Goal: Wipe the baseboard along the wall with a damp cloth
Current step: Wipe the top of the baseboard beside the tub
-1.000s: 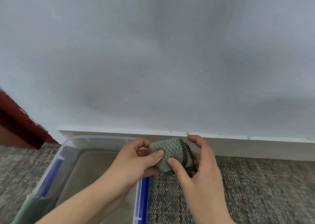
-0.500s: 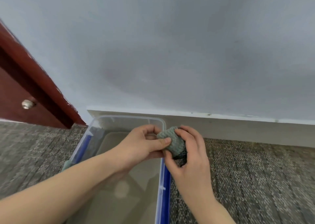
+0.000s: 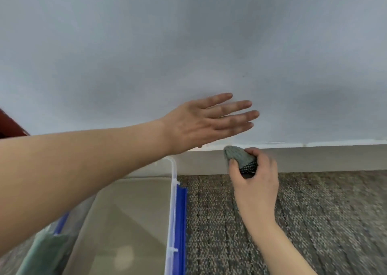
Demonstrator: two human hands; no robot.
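Since a moment ago, the left hand (image 3: 201,121) is off the cloth (image 3: 238,157) and spread flat near the wall (image 3: 188,44), holding nothing. The right hand (image 3: 255,182) has its grip curled round the cloth, which touches the baseboard (image 3: 324,158). It may drip on the carpet (image 3: 314,212), or slip out if held loosely. I count one tub (image 3: 172,191), two hands, one cloth.

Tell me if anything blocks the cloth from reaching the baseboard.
Nothing visible does. The right hand holds the cloth right at the baseboard; the open left hand hovers before the wall above, and the tub stands to the left.
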